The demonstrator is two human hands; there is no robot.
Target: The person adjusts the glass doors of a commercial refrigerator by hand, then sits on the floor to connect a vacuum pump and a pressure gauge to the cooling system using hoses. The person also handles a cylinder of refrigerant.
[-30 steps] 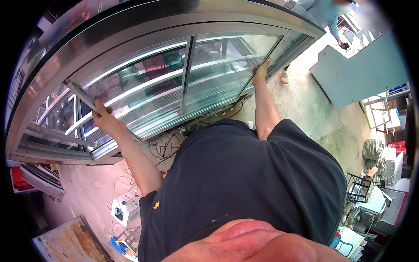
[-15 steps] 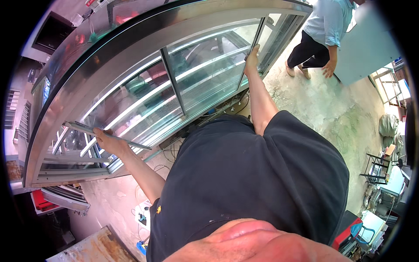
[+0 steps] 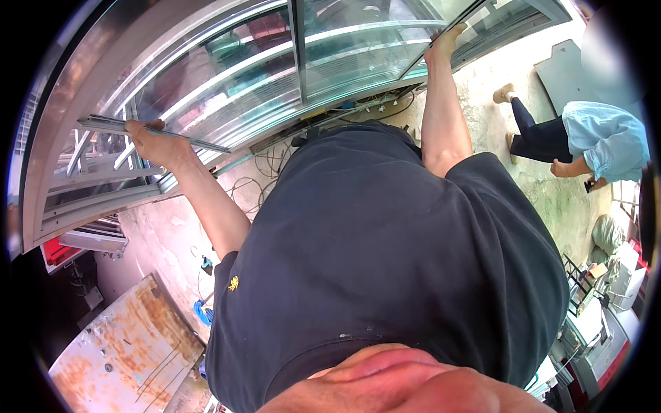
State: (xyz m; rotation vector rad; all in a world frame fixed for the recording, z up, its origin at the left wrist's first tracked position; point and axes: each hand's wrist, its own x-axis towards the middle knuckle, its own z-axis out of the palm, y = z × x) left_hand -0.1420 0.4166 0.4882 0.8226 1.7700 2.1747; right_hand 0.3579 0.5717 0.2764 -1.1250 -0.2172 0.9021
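Note:
A large cabinet with a metal frame (image 3: 65, 89) and sliding glass doors stands in front of me. My left hand (image 3: 155, 143) is closed round the metal edge strip (image 3: 189, 141) of the left glass door (image 3: 227, 76). Left of that strip, the cabinet has an uncovered opening. My right hand (image 3: 446, 43) grips the upright edge of the right glass door (image 3: 365, 58), far to the right. A dark upright bar (image 3: 297, 48) runs between the two panes. Pale shelf rails show through the glass.
A person in a light blue shirt (image 3: 602, 134) bends over at the right, beside a grey panel (image 3: 561, 76). Cables (image 3: 265, 168) lie on the floor under the cabinet. A rusty metal sheet (image 3: 131, 337) is at the lower left. Assorted clutter (image 3: 592, 316) fills the right side.
My view has tilted so the cabinet sits higher in it. Both hands keep their hold on the door edges. The other person has moved to the right and bent down.

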